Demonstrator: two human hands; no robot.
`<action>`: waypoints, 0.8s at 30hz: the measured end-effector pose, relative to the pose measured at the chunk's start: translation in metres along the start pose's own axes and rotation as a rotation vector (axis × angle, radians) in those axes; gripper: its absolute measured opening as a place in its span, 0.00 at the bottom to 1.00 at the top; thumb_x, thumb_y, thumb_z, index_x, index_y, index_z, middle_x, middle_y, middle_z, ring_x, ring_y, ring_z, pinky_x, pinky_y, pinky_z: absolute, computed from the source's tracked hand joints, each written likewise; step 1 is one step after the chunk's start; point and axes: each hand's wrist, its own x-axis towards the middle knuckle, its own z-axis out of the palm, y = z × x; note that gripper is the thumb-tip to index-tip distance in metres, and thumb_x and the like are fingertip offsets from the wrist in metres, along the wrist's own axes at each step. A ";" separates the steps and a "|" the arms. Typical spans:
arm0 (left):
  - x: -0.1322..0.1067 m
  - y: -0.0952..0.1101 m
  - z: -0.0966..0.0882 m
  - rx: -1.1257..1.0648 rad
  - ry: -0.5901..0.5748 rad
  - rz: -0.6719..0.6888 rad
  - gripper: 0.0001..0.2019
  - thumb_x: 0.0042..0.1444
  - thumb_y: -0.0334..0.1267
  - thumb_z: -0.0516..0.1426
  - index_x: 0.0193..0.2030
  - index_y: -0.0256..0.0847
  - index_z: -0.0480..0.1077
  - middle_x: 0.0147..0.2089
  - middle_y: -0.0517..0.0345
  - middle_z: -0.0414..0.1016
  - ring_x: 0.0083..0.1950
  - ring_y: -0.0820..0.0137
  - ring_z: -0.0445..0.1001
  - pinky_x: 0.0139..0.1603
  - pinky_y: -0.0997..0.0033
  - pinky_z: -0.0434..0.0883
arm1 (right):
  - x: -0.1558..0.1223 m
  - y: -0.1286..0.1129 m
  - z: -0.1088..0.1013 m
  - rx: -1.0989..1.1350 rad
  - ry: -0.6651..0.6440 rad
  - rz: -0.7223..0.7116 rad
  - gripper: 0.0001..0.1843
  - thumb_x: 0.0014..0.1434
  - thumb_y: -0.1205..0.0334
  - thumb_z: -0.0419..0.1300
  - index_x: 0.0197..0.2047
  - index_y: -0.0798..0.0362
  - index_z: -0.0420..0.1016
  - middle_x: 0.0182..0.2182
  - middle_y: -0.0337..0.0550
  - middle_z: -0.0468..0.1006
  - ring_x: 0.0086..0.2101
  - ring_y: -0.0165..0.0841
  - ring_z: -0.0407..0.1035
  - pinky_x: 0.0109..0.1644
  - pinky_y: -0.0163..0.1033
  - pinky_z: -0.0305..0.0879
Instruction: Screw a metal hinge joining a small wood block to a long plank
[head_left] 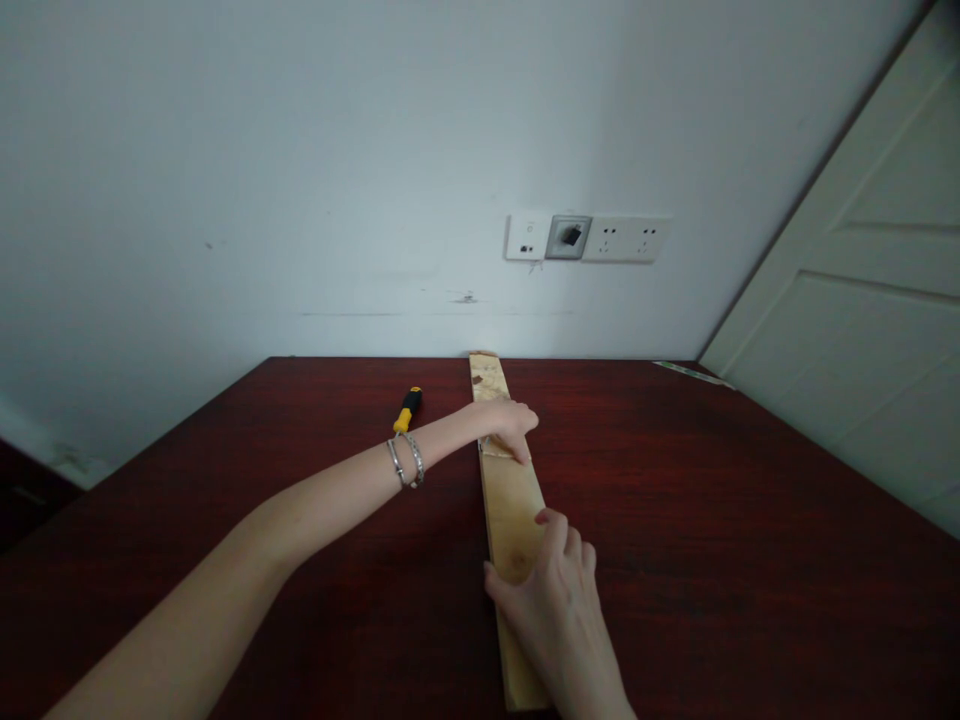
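A long, narrow wooden board lies lengthwise in front of me, its far end by the wall. A pale, uneven line crosses it close to my left hand; I cannot tell if it is a joint or a crack. My left hand reaches over the board's far half, fingers bent round its right side. Nearer to me, my right hand spans the board, thumb at the left edge and fingers at the right. A screwdriver with a black and yellow handle lies left of the board, its shaft hidden by my left forearm.
The dark red wooden table ends against a pale wall. Wall sockets with a black plug sit above the table. A thin pale strip lies at the far right corner, by a white panelled door.
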 end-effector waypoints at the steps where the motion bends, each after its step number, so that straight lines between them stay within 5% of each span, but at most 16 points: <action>1: -0.001 0.001 0.000 -0.020 0.009 0.002 0.32 0.43 0.54 0.62 0.51 0.32 0.70 0.50 0.38 0.74 0.48 0.54 0.73 0.47 0.61 0.70 | 0.000 0.000 0.000 -0.004 0.000 0.001 0.27 0.44 0.59 0.63 0.46 0.56 0.60 0.36 0.51 0.69 0.38 0.47 0.64 0.44 0.49 0.63; 8: -0.018 -0.016 -0.001 -0.177 0.158 -0.015 0.36 0.48 0.49 0.59 0.61 0.31 0.59 0.58 0.38 0.65 0.56 0.56 0.66 0.55 0.62 0.64 | -0.001 -0.001 0.001 -0.023 0.021 0.000 0.28 0.43 0.59 0.64 0.46 0.55 0.59 0.36 0.50 0.69 0.37 0.46 0.64 0.42 0.48 0.63; 15: -0.071 -0.048 0.006 -0.337 0.269 -0.075 0.42 0.49 0.48 0.56 0.67 0.32 0.45 0.67 0.41 0.51 0.66 0.54 0.49 0.63 0.62 0.54 | -0.003 -0.001 -0.002 -0.047 0.028 -0.044 0.26 0.46 0.57 0.62 0.46 0.54 0.57 0.36 0.49 0.67 0.36 0.46 0.64 0.43 0.48 0.62; 24: -0.113 -0.080 0.031 -0.414 0.202 -0.216 0.39 0.45 0.46 0.58 0.64 0.33 0.53 0.57 0.45 0.63 0.57 0.58 0.62 0.58 0.65 0.60 | -0.001 -0.004 -0.006 -0.037 -0.009 -0.028 0.27 0.46 0.57 0.63 0.46 0.56 0.58 0.35 0.49 0.67 0.37 0.46 0.64 0.44 0.48 0.62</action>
